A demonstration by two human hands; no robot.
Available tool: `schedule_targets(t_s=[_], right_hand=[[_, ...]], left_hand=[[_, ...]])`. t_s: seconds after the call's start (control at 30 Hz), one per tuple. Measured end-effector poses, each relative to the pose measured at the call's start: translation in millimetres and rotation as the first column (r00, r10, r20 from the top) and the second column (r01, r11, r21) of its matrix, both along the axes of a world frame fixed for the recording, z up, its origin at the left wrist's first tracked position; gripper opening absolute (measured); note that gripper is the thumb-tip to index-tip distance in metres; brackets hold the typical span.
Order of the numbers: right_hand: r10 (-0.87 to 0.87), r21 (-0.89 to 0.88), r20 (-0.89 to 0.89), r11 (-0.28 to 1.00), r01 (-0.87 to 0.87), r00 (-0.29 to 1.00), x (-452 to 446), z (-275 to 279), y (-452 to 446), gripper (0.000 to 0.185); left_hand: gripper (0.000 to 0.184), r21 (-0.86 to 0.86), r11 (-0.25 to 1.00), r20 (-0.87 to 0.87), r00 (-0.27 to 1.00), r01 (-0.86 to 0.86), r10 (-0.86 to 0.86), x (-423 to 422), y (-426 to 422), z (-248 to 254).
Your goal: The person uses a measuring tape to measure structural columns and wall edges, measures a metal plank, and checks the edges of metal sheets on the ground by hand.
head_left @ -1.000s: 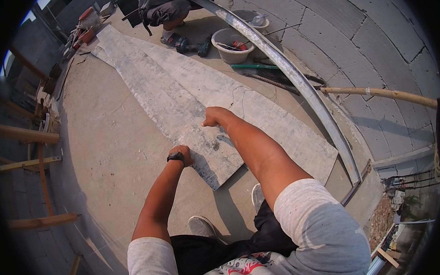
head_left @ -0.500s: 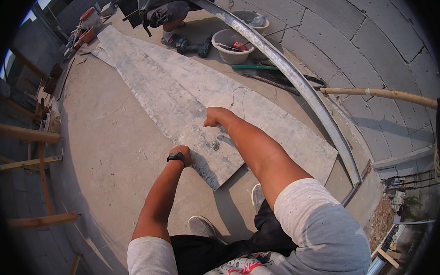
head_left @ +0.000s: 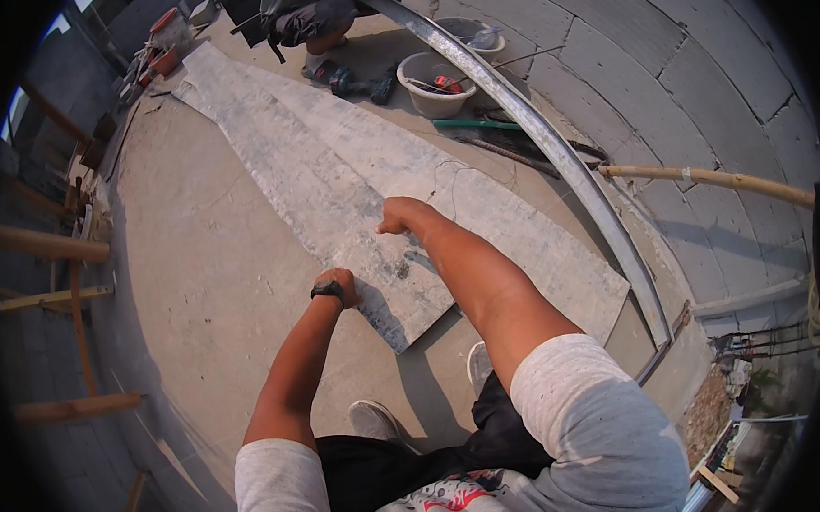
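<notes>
A long grey board [head_left: 308,192], stained and dusty, lies on top of a second, wider board [head_left: 536,243] that sticks out on its right. My left hand [head_left: 337,286], with a black watch at the wrist, is closed around the upper board's left edge close to its near end. On the opposite long edge, my right hand [head_left: 398,215] is closed on the same board, a little farther from me; its fingertips are partly hidden. Between the hands and the near end, the surface carries a dark rough patch [head_left: 400,270].
Another person [head_left: 316,24] crouches at the far end beside a cordless drill [head_left: 341,81] and a bucket [head_left: 431,93]. A long metal channel [head_left: 551,143] runs along the right, near a block wall [head_left: 693,75]. Wooden pieces [head_left: 53,243] jut out at left.
Both hands keep their grip in the same places on the board. The view has shifted very slightly, and the crouching person's leg has moved a little.
</notes>
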State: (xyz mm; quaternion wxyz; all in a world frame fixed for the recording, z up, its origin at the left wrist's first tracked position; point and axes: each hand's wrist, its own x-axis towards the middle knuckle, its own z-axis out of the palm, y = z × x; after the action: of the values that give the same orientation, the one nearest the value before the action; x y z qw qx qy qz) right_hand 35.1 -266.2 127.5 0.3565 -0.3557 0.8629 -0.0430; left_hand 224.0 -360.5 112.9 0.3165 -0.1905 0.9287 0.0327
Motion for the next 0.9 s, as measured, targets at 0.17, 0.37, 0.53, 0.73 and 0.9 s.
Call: schedule_targets(t_s=[0.17, 0.37, 0.53, 0.73, 0.9], right_hand=[[0.049, 0.001, -0.001, 0.999, -0.049, 0.999, -4, -7, -2, 0.047], [0.148, -0.121, -0.117, 0.979, -0.162, 0.982, -12, -35, -3, 0.058], [0.142, -0.115, -0.077, 0.982, -0.15, 0.987, -16, -40, -3, 0.057], [0.155, -0.093, -0.062, 0.983, -0.16, 0.986, -19, -48, -6, 0.055], [0.164, -0.153, -0.095, 0.972, -0.177, 0.982, -20, -54, -3, 0.053]], left_hand=[[0.043, 0.007, 1.0, 0.007, 1.0, 0.01, -0.01, 0, -3, -6], [0.043, 0.001, 1.0, 0.025, 1.0, 0.013, -0.013, -2, -7, -15], [0.043, 0.014, 1.0, 0.028, 1.0, 0.006, -0.007, -2, -8, -15], [0.04, 0.029, 1.0, 0.036, 0.999, -0.001, 0.0, -2, -7, -11], [0.037, 0.03, 1.0, 0.02, 1.0, 0.004, -0.004, -2, -9, -16]])
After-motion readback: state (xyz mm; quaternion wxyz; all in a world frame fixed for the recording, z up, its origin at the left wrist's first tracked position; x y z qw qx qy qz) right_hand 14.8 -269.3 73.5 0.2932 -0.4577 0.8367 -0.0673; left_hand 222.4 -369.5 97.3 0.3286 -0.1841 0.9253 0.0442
